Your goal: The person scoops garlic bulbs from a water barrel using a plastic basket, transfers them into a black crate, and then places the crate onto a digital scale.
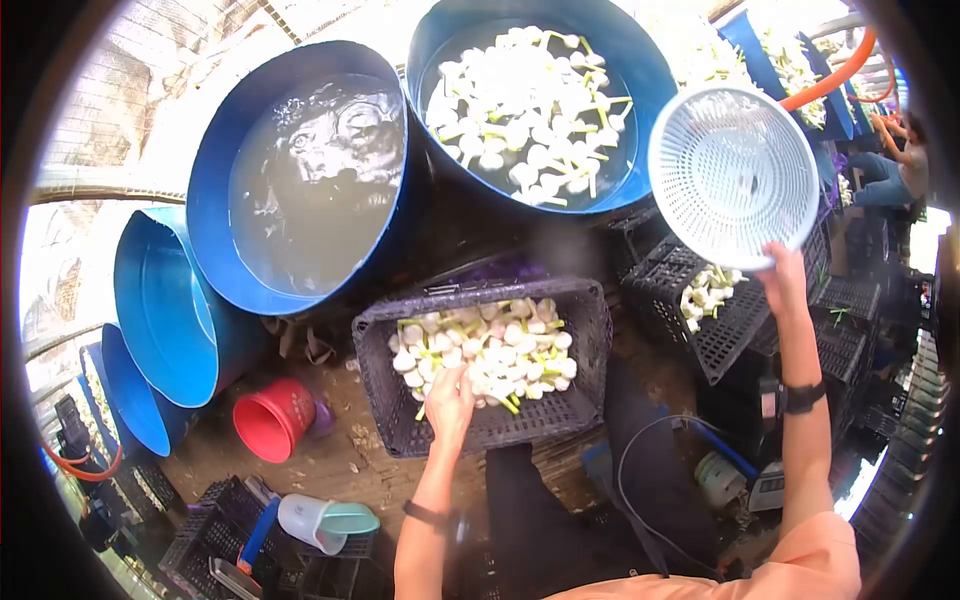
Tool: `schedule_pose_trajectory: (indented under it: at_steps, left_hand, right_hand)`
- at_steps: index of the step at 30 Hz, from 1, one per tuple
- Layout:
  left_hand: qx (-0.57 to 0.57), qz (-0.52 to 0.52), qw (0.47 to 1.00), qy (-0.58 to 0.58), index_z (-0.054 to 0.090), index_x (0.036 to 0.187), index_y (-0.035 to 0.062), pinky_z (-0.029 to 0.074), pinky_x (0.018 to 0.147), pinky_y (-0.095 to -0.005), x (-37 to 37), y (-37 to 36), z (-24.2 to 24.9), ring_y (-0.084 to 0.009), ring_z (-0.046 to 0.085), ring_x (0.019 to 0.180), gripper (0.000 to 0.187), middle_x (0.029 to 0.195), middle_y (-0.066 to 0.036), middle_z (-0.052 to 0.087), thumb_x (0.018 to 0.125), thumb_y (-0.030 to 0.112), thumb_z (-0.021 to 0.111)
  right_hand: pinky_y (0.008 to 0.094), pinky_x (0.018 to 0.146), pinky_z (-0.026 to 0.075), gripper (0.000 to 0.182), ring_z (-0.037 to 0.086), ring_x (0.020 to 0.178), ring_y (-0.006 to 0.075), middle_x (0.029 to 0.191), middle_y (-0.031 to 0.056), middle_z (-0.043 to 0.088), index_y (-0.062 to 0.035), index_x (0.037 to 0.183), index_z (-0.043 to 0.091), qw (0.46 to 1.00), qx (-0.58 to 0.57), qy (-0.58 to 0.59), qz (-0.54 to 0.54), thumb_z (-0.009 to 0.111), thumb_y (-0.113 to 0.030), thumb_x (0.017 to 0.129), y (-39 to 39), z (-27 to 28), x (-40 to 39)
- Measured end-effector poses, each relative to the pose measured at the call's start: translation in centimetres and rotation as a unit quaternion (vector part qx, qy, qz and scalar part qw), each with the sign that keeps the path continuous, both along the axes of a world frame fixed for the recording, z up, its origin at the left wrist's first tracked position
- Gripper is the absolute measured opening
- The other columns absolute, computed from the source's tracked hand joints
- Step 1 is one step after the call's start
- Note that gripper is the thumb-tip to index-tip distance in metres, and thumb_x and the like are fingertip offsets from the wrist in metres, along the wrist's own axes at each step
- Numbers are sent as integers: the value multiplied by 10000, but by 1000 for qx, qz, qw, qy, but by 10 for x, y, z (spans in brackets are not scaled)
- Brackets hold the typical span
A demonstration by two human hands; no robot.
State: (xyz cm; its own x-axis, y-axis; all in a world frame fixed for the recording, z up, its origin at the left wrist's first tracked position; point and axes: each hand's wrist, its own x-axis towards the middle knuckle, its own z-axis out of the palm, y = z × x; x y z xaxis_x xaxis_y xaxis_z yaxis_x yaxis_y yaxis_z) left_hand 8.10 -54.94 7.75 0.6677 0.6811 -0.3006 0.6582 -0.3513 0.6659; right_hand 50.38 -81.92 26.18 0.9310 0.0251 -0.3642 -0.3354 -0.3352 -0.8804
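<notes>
My right hand (784,280) grips the near rim of a white plastic colander (735,175), which is raised and tilted beside a blue tub. Nothing shows inside the colander. My left hand (450,402) reaches into the dark purple plastic crate (365,375) before me, its fingers drawn together among the bulbs. Whether they grasp one is hidden. White garlic bulbs (500,355) with short green stems cover much of the crate's floor. More such bulbs (535,105) float in the blue tub (650,60) at the top.
A second blue tub (215,240) holds murky water. Further left stands a lighter blue barrel (150,300). A red bucket (272,420) sits on the floor. Black crates (735,330) with bulbs lie to the right. An orange hose (835,75) crosses above; another person (890,165) is far right.
</notes>
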Motion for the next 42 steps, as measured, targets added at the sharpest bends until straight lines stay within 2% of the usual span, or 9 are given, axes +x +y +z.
schedule_pose_trajectory:
  at_steps: [2,4,7,9,14,20,27,35,42]
  left_hand:
    - [-28,60,997,-39,647,1023,32,498,657,-313,26,15,26,-215,624,749,183,918,-120,650,848,74,609]
    - [-14,97,992,-75,624,1083,11,498,694,-301,61,37,40,-185,617,802,237,982,-112,650,860,88,613]
    - [-115,235,952,-158,540,1232,-22,492,782,-285,128,64,34,-147,589,897,387,1122,-122,624,885,127,622]
    - [-180,268,937,-134,378,1373,-26,469,850,-288,174,88,11,-163,558,1046,589,1274,-164,542,918,265,612]
    - [-278,371,886,-33,220,1448,-31,313,1081,-388,295,118,-1,-325,346,1348,910,1460,-277,298,829,455,676]
    - [-4,464,885,-27,464,1209,-74,452,866,-404,365,102,-57,-355,597,999,433,1111,-233,604,919,230,571]
    - [130,453,879,75,448,1206,-95,466,758,-470,379,101,-56,-441,614,864,370,949,-301,627,921,137,496]
    - [76,469,872,122,433,1203,-98,460,772,-478,381,103,-46,-455,598,886,369,979,-309,612,914,122,494]
    - [66,466,877,94,448,1148,-87,460,740,-478,381,105,-43,-455,603,843,303,928,-299,617,912,100,482]
  right_hand:
    - [294,761,512,503,616,948,198,1087,115,597,17,1285,428,977,-92,-175,81,480,-27,787,26,-15,36]
    - [350,982,401,586,543,1153,305,1249,190,550,8,1343,412,895,-221,-352,164,467,-7,760,69,-21,76]
    - [406,957,423,643,525,1145,366,1292,189,523,-115,1397,400,749,-329,-542,191,474,-2,769,139,-42,137]
    - [443,834,497,692,569,1080,367,1287,189,528,-202,1427,348,782,-398,-437,198,514,-33,776,190,-59,173]
    - [419,743,556,688,572,1088,359,1304,174,519,-309,1416,351,672,-424,-557,242,508,-41,802,299,-133,267]
    - [376,745,564,606,508,1191,333,1308,196,501,-308,1396,386,578,-447,-592,340,475,-49,856,358,-232,339]
    - [462,849,512,717,509,1153,460,1423,322,305,-215,1432,343,751,-431,-330,376,515,-6,768,299,-316,265]
    - [373,693,568,782,653,949,304,1299,153,543,-276,1374,452,744,-324,-435,391,520,84,683,308,-216,301]
    - [391,789,543,677,592,1048,338,1332,220,474,-233,1342,467,725,-321,-490,362,550,35,726,396,-309,314]
